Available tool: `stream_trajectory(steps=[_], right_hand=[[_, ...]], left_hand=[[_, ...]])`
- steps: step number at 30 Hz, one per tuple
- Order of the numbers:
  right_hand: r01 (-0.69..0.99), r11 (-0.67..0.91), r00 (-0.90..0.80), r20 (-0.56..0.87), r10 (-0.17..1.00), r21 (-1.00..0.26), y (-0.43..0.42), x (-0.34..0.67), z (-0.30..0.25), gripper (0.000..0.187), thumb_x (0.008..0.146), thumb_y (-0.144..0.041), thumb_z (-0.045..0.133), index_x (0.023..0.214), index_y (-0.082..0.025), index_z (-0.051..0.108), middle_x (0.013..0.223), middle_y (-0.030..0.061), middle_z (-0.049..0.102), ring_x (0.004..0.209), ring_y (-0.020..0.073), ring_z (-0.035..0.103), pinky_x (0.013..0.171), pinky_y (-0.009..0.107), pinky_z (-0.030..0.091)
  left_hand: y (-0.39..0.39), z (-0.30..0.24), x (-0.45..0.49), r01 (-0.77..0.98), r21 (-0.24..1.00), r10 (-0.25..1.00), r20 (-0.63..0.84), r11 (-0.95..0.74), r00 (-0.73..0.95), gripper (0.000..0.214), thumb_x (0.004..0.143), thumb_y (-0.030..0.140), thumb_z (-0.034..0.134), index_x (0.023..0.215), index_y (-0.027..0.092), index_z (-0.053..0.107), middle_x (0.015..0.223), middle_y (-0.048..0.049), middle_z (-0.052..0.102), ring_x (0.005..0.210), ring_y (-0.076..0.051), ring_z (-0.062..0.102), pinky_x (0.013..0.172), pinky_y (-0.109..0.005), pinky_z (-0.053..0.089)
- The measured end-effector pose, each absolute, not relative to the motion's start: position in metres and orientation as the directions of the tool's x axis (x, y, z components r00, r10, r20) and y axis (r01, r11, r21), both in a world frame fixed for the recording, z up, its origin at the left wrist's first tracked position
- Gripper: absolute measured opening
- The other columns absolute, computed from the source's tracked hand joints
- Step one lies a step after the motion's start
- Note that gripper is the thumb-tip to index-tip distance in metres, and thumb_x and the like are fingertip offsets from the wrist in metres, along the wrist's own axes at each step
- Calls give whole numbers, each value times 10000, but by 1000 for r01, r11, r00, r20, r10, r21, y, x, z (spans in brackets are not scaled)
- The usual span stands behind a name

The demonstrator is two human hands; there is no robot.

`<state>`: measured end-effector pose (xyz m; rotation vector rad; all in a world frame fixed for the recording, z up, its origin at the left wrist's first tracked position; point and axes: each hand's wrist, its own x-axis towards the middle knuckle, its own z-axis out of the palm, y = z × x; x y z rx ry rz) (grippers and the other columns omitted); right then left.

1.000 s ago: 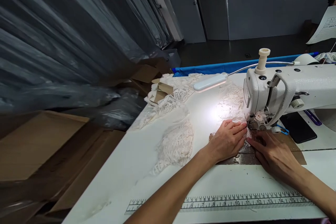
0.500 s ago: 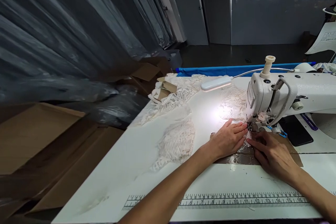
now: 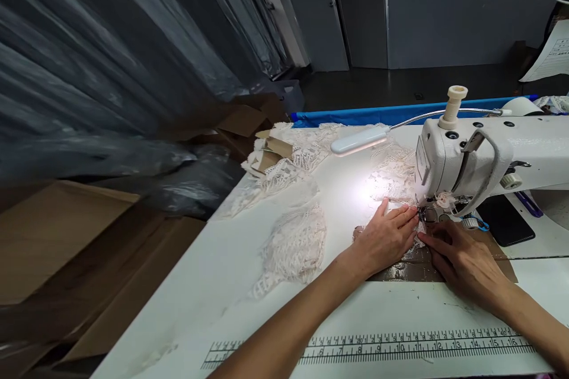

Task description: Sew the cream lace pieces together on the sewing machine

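My left hand [image 3: 387, 238] lies flat with its fingers stretched out on a pale lace piece [image 3: 421, 227], fingertips close to the needle area of a white sewing machine [image 3: 444, 160]. My right hand [image 3: 464, 254] is at the near right edge of the same lace, its fingers bent and the index tip on the lace; it appears to pinch the edge, though the thumb tip is partly hidden. More pale lace [image 3: 393, 172] spreads behind my left hand under the lamp light. Brown tape-like covering [image 3: 400, 272] shows beneath both hands.
A separate lace piece [image 3: 296, 243] lies to the left, with more lace around cardboard scraps [image 3: 278, 147] behind. A lamp [image 3: 360, 141] hangs over the table. A phone [image 3: 507, 222] lies beside the machine. A printed ruler [image 3: 400, 348] runs along the front edge; cardboard boxes [image 3: 57, 231] stand left.
The camera view has shifted slightly. Both hands keep nearly the same place by the needle area, and a little more of the brown patch shows left of my left hand.
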<state>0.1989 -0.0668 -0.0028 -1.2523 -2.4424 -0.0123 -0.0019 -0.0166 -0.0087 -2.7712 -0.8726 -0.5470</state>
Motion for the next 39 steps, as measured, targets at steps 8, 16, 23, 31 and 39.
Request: stream_trajectory(steps=[8,16,23,31,39], right_hand=[[832,553,-531,225,817,-45,-56,197,-4,377,876,-184,418,1191,-214,623,969,135,632,563,165,583,461,269,472],[822,483,-437,209,875,-302,-56,212,6,370,940,-268,382,1257,-233,571,1034,116,613,704,189,624,583,300,521],[729,454,-467,112,877,-512,-47,234,27,252,894,-239,427,972,-186,661,752,49,599,608,171,588,577,299,505],[754,356,-325,156,933,-552,-38,220,6,189,890,-284,469,876,-188,631,756,52,626,665,198,605,602,311,486],[729,394,-334,211,919,-561,-44,223,-4,197,892,-223,437,909,-193,631,859,59,627,743,192,606,662,311,488]], left_hand=[[-10,-5,3,634,-39,586,342,-772,735,283,969,221,358,1079,126,601,1051,-112,676,1067,-246,600,950,-529,439],[-10,-4,5,672,0,597,457,-741,659,245,961,228,370,1032,120,579,1018,-138,647,975,-243,616,892,-510,484],[-7,17,-7,562,74,498,568,-824,655,174,939,181,442,945,119,604,929,-100,666,796,-182,630,665,-332,529],[-4,9,1,410,182,447,441,-894,778,189,903,174,477,903,132,661,874,-70,692,795,-170,649,717,-320,540],[2,5,1,395,305,497,460,-866,736,234,916,191,467,840,155,686,812,-51,693,747,-141,649,680,-260,547]])
